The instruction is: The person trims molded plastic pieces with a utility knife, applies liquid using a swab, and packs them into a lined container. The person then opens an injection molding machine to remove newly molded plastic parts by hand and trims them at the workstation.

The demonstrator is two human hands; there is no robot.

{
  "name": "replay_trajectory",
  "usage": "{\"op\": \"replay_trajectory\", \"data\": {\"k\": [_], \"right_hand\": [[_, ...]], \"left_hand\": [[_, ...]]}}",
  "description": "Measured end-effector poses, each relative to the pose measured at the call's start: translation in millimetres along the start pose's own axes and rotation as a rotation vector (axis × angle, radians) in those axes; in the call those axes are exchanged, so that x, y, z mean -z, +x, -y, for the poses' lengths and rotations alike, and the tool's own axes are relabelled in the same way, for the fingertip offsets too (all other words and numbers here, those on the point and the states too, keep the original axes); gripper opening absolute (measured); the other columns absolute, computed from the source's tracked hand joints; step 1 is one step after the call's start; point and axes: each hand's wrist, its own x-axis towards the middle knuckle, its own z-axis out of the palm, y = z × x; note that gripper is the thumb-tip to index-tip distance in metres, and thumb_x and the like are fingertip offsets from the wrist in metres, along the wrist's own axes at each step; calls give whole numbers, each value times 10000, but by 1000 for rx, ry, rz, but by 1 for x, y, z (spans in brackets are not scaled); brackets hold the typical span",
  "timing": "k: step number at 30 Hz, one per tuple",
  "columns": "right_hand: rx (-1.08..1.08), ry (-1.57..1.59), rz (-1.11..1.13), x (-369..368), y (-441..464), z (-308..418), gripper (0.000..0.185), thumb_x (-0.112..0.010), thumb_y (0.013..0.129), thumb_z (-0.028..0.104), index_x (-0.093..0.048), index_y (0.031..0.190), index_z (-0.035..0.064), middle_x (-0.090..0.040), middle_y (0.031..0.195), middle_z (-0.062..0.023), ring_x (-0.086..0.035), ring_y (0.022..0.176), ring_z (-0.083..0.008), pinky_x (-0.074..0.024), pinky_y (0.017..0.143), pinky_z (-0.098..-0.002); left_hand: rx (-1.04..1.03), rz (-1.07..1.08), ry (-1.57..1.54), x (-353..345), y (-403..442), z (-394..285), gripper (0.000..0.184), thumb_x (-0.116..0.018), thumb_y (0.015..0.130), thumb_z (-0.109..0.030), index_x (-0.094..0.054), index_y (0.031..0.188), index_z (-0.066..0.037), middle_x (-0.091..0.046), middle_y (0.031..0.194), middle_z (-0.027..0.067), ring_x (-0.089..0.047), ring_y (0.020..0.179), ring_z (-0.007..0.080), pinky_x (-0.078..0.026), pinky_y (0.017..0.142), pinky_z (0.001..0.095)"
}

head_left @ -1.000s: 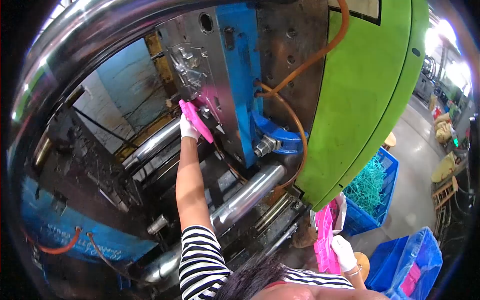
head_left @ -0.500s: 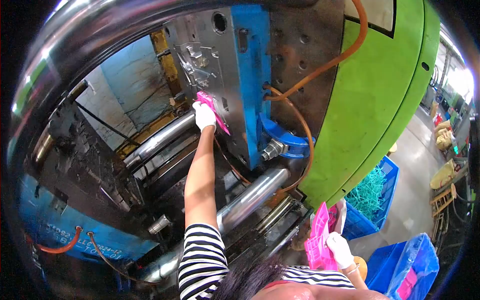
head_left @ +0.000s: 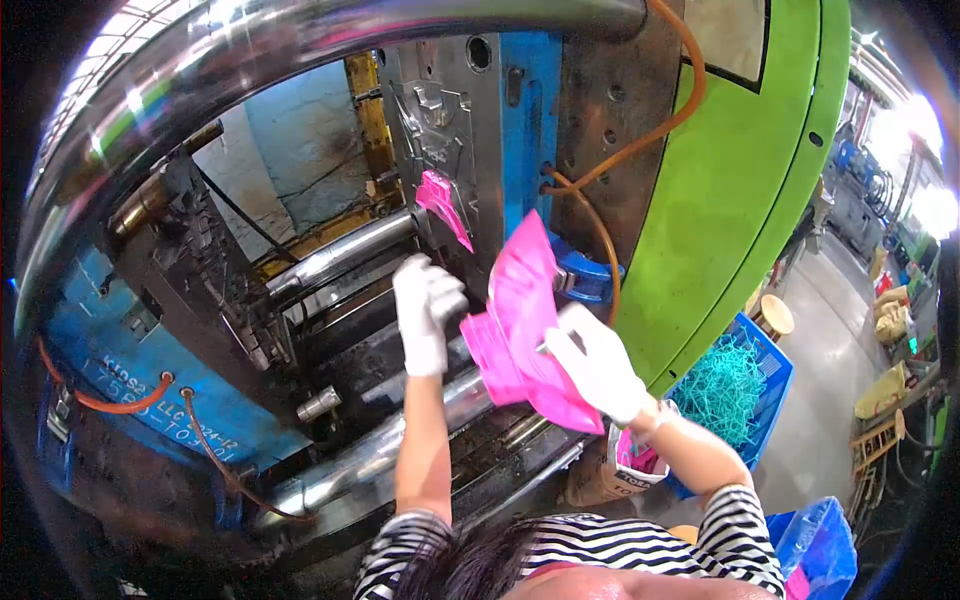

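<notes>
My right hand [head_left: 603, 368], in a white glove, is closed on the edge of a bright pink moulded plastic part [head_left: 520, 310], which has a curved, pointed panel and a ribbed side. A small grey bit shows by the fingers; I cannot make out what it is. To the left of that part is my left hand [head_left: 428, 308], also gloved, with loosely bent, slightly blurred fingers and nothing visible in them. Beyond it, a second pink plastic part [head_left: 443, 208] sits against the face of the steel mould [head_left: 480, 130].
The opposite mould half [head_left: 195, 270] stands at left. Shiny tie bars [head_left: 345, 262] cross the machine. Orange hoses [head_left: 640, 135] hang before the green panel [head_left: 735, 190]. At right are a blue crate [head_left: 770, 400] of teal plastic strands, a paper sack [head_left: 600, 480] and a blue-lined bin [head_left: 820, 545].
My left hand has come off the pink part at the mould and drawn back toward me. My right hand has lifted its pink part from the lower right to the middle.
</notes>
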Motion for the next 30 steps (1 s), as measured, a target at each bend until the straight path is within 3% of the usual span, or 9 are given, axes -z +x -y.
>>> {"op": "replay_trajectory", "data": {"k": [4, 5, 9, 11, 12, 14, 18, 26, 30], "right_hand": [[247, -194, -13, -36, 57, 8, 200, -539, 898, 209, -459, 803, 52, -452, 721, -155, -499, 669, -332, -424, 621, -397], [329, -223, 11, -44, 65, 7, 200, -536, 894, 215, -454, 820, 48, -471, 747, -162, -517, 704, -355, -431, 638, -411], [315, -100, 103, -65, 97, 5, 203, -557, 910, 235, -510, 966, 46, -521, 764, -140, -572, 724, -261, -471, 698, -349], [321, -174, -47, -62, 101, 14, 221, -565, 911, 226, -519, 1032, 47, -558, 893, -148, -601, 862, -272, -480, 791, -351], [369, -131, -88, -58, 99, 5, 322, -571, 893, 335, -511, 1056, 63, -543, 922, -114, -579, 744, -253, -478, 710, -381], [330, -131, -1, -42, 79, 5, 291, -591, 891, 295, -508, 1049, 66, -530, 903, -107, -563, 726, -227, -479, 696, -346], [201, -213, 75, -20, 36, -23, 270, -622, 878, 242, -511, 1058, 74, -521, 899, -96, -559, 729, -204, -476, 703, -319], [-175, -265, 7, 19, -28, -78, 275, -615, 874, 259, -518, 1074, 97, -563, 893, -57, -581, 779, -177, -487, 753, -319], [-319, -243, 19, 30, -52, -88, 285, -612, 877, 264, -527, 1083, 86, -570, 889, -60, -582, 786, -161, -486, 756, -301]], "left_hand": [[-254, 15, 549, -41, -70, -7, 645, -603, 875, -98, -254, 1415, -39, -429, 1329, 132, -440, 1204, 201, -353, 1035, 348], [-31, 23, 257, -41, -66, -22, 651, -605, 875, -92, -246, 1415, -38, -424, 1343, 131, -419, 1239, 214, -335, 1053, 359], [51, 51, 63, -4, -8, -24, 497, -609, 887, -172, -396, 1314, -33, -585, 1076, 52, -573, 932, 125, -482, 806, 262], [96, -151, 16, 21, 49, -25, 350, -608, 883, -228, -522, 1168, -46, -613, 1020, 65, -619, 847, 145, -533, 682, 322], [115, -126, 120, 25, 75, -39, 310, -629, 858, -310, -579, 1060, -81, -636, 912, 45, -637, 791, 158, -539, 628, 333], [12, -83, 457, 38, 139, -42, 250, -637, 836, -377, -630, 930, -145, -618, 798, -11, -598, 705, 125, -485, 589, 311], [472, -67, 275, 40, 254, -37, 251, -632, 833, -425, -584, 815, -179, -589, 751, -30, -513, 618, 111, -364, 410, 251], [503, -267, 151, -7, 320, -20, 250, -563, 880, -438, -546, 899, -189, -560, 793, -18, -454, 577, 125, -335, 382, 242], [383, -223, 277, -2, 341, 5, 328, -445, 927, -433, -540, 1075, -156, -567, 1011, 73, -555, 789, 219, -458, 479, 362]]}}
